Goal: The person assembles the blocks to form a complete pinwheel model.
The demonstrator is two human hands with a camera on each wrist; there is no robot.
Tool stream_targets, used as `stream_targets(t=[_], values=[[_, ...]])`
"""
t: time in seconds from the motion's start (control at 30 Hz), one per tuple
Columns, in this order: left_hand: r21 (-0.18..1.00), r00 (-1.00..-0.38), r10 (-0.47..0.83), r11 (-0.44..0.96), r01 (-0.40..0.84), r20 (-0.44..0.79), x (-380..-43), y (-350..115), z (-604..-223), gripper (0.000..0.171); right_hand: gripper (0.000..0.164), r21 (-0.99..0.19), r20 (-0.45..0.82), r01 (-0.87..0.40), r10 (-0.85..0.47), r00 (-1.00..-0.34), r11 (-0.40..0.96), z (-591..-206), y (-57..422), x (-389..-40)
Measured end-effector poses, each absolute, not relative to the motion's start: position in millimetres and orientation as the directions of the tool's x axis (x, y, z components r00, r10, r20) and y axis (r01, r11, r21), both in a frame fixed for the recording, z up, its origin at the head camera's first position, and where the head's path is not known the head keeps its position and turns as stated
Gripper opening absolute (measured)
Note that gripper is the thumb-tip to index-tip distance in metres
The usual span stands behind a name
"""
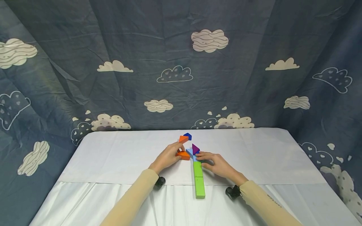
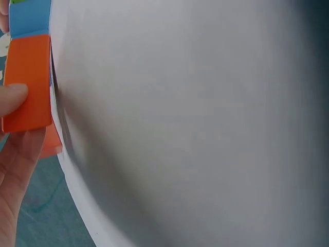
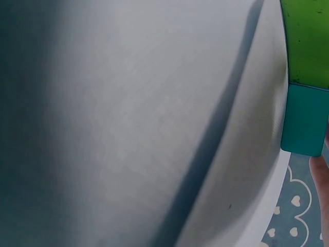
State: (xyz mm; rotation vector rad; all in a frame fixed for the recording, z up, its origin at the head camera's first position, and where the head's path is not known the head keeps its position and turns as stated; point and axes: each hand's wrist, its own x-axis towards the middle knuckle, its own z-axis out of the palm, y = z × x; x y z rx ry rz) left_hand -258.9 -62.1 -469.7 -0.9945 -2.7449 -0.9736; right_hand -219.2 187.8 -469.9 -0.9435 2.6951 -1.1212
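Observation:
My left hand (image 1: 169, 155) pinches an orange block (image 2: 28, 77), thumb on its broad face and fingers behind. In the left wrist view a light blue block (image 2: 29, 19) adjoins its upper end. My right hand (image 1: 217, 164) holds a teal block (image 3: 305, 119) at the far end of the green blocks (image 1: 199, 179), a fingertip at its end in the right wrist view. Two green blocks lie end to end toward me. Beside the right fingertips are a purple triangular block (image 1: 195, 148) and a dark blue piece (image 1: 197, 152), partly hidden.
Farther back lie an orange triangular block (image 1: 183, 139) and a dark blue block (image 1: 188, 136). All stand on a table with a white cloth (image 1: 118, 157). A dark cloud-print curtain (image 1: 158, 40) hangs behind the table's back edge.

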Motion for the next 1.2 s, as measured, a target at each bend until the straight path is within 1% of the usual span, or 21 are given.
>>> stream_targets(t=[0.13, 0.43, 0.67, 1.2], values=[[0.517, -0.789, 0.554, 0.609, 0.602, 0.266, -259, -58, -470, 0.025, 0.030, -0.667, 0.157, -0.511, -0.569, -0.807, 0.542, -470, 188, -219], [0.506, -0.799, 0.540, 0.628, 0.592, 0.264, -259, -50, -469, 0.027, 0.030, -0.666, 0.164, -0.518, -0.573, -0.803, 0.536, -470, 188, -219], [0.513, -0.813, 0.528, 0.640, 0.572, 0.248, -260, -47, -470, 0.025, 0.030, -0.662, 0.167, -0.524, -0.576, -0.800, 0.536, -470, 187, -220], [0.515, -0.822, 0.517, 0.650, 0.559, 0.238, -259, -44, -467, 0.022, 0.030, -0.661, 0.166, -0.522, -0.573, -0.802, 0.539, -469, 187, -219]])
